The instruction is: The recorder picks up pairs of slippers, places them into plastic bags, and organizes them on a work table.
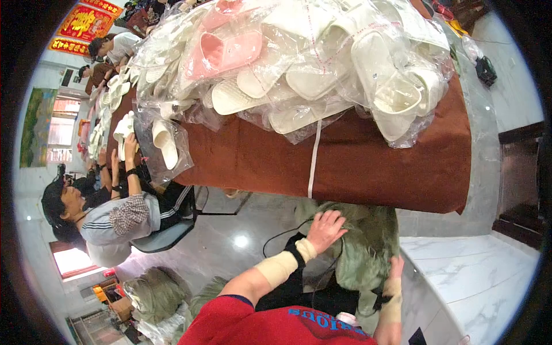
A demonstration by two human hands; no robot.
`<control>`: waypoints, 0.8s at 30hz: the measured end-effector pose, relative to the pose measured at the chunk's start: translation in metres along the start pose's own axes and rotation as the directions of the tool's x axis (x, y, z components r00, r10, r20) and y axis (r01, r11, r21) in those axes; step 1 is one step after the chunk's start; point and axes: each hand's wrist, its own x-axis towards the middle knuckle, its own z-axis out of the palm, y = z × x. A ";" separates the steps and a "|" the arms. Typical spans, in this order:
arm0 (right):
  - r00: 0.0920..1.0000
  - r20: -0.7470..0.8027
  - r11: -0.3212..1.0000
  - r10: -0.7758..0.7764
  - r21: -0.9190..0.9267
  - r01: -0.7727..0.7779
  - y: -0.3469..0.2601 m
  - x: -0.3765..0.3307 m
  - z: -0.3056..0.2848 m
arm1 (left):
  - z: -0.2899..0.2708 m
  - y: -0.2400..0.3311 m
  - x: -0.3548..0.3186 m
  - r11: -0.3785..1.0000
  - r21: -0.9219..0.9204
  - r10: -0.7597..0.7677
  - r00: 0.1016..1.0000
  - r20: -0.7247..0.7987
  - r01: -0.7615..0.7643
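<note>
The person's left hand (326,229) is on the left side of a big, dull green sack (365,253) that looks thin and see-through. Its fingers are a bit bent, and I cannot tell if they pinch the sack or just lie on it. The right hand (397,265) is lower, by the right side of the sack. Its fingers are partly hidden, so I cannot tell if they hold on. The sack hangs in front of the person, at the near edge of a long table covered in brown cloth (397,172). A tan wrap (275,270) goes around the left arm, with a black band (297,256) near the wrist. A thin black cord (282,234) curves to the left of the sack. On the far part of the table is a big heap of white slippers (316,77) in clear plastic bags, with a pink slipper (244,52) among them. One white slipper in a clear bag (167,146) lies at the left end of the heap. A thin white strip (314,158) runs down the brown cloth. On the left, another person in a pale shirt (103,224) sits on a chair (164,240) and reaches to white slippers. More green sacks (155,293) are on the floor at the near left.
</note>
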 end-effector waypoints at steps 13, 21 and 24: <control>0.988 -0.150 0.998 -0.046 0.036 0.052 -0.087 -0.102 -0.032 | -0.017 -0.017 -0.004 0.798 -0.453 -0.452 0.892 -0.016 0.397; 0.986 -0.069 0.973 -0.151 0.167 0.161 -0.157 -0.131 -0.069 | -0.064 0.066 -0.016 0.765 -0.537 -0.470 0.879 -0.084 0.357; 0.958 -0.129 0.966 -0.257 -0.007 0.258 -0.162 -0.118 -0.096 | -0.046 0.074 0.000 0.661 -0.681 -0.486 0.871 -0.067 0.317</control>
